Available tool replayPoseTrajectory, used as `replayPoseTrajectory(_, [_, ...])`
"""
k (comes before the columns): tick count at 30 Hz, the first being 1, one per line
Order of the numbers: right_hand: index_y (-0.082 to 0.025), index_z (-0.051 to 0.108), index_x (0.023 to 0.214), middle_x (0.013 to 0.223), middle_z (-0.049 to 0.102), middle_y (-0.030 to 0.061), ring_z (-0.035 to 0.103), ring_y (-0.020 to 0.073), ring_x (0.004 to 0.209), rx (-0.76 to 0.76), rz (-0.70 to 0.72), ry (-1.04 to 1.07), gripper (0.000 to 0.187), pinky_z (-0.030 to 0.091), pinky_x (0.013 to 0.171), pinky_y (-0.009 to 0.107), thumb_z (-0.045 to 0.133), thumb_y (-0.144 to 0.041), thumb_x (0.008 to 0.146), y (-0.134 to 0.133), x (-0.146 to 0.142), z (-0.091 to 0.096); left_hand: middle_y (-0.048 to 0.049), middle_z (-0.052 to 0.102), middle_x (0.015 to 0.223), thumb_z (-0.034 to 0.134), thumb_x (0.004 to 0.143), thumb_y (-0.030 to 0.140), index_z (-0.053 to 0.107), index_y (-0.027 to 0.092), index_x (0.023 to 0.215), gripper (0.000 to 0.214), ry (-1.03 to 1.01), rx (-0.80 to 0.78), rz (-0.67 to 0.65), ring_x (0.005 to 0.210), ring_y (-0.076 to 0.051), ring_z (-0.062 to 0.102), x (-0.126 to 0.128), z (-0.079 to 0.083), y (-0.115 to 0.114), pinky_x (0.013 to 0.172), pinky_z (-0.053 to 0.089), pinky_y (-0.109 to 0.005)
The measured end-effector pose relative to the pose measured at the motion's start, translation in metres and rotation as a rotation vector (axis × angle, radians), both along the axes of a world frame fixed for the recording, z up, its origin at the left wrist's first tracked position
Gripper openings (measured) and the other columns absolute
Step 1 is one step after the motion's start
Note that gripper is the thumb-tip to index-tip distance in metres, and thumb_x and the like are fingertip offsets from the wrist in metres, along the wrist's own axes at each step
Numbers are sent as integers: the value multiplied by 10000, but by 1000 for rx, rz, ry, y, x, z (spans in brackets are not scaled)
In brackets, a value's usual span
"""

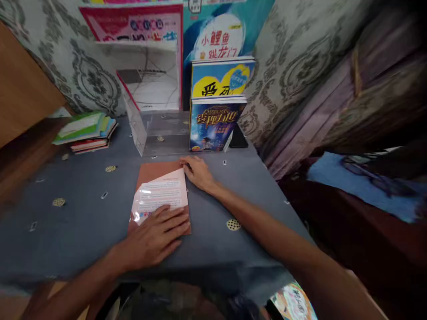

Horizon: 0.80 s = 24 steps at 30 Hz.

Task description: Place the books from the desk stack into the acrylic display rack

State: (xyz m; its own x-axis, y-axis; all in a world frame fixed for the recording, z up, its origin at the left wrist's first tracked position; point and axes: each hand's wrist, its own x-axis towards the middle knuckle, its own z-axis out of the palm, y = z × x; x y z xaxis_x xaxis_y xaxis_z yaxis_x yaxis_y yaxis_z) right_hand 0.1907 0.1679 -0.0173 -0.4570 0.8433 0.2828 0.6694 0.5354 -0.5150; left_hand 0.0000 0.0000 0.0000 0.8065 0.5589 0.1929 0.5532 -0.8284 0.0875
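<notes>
A book (162, 186) with a brown and pale pink cover and a block of small print lies flat on the cloth-covered table. My left hand (158, 235) rests palm down across its lower part, fingers stretched out. At the book's top right corner, my right hand (197, 172) has its fingers bent in and closed over the edge. Its thumb tip is partly hidden. Just behind the book stands a clear acrylic stand (163, 144). A dark blue book (215, 124) stands upright in its right part, before a blue and yellow book (222, 78).
A pink-bordered book (133, 20) and a large teal book (258, 26) lean against the patterned wall. At the left back lies a stack of thin books (88, 129). A black flat object (238, 138) is beside the stand. Glasses lie on blue cloth (333, 173) at right.
</notes>
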Motion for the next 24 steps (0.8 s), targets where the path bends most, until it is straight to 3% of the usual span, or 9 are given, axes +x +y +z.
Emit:
replayPoseTrajectory(7, [-185, 683, 1172, 1130, 736, 103, 621, 257, 1072, 74, 131, 38, 305, 470, 951, 428, 499, -114, 940, -28, 10, -9, -69, 572, 1464, 372, 1033, 168, 500, 201, 1433, 421, -50, -17, 36, 1426, -203, 445, -1, -9, -4, 1186, 358, -453])
replayPoseTrajectory(15, [-187, 678, 1153, 1037, 742, 110, 639, 253, 1092, 132, 299, 167, 278, 535, 927, 450, 500, -133, 946, -103, 33, -6, -77, 581, 1452, 387, 1020, 129, 515, 192, 1417, 422, -51, 18, 30, 1407, -218, 470, -2, -12, -4, 1183, 368, -476])
replayPoseTrajectory(20, [-187, 621, 1257, 1063, 734, 107, 641, 229, 1071, 153, 376, 187, 315, 560, 902, 421, 474, -147, 982, -144, 44, 2, -91, 626, 1397, 401, 1013, 118, 553, 170, 1374, 395, -92, 60, 7, 1399, -216, 480, -4, -13, -6, 1175, 393, -472])
replayPoseTrajectory(24, [-197, 574, 1328, 1055, 735, 95, 642, 240, 1045, 199, 375, 132, 365, 567, 881, 426, 472, -145, 982, -154, 48, 3, -93, 648, 1367, 416, 1012, 127, 586, 161, 1331, 363, -83, 100, 7, 1355, -219, 529, -4, -16, -6, 1160, 418, -470])
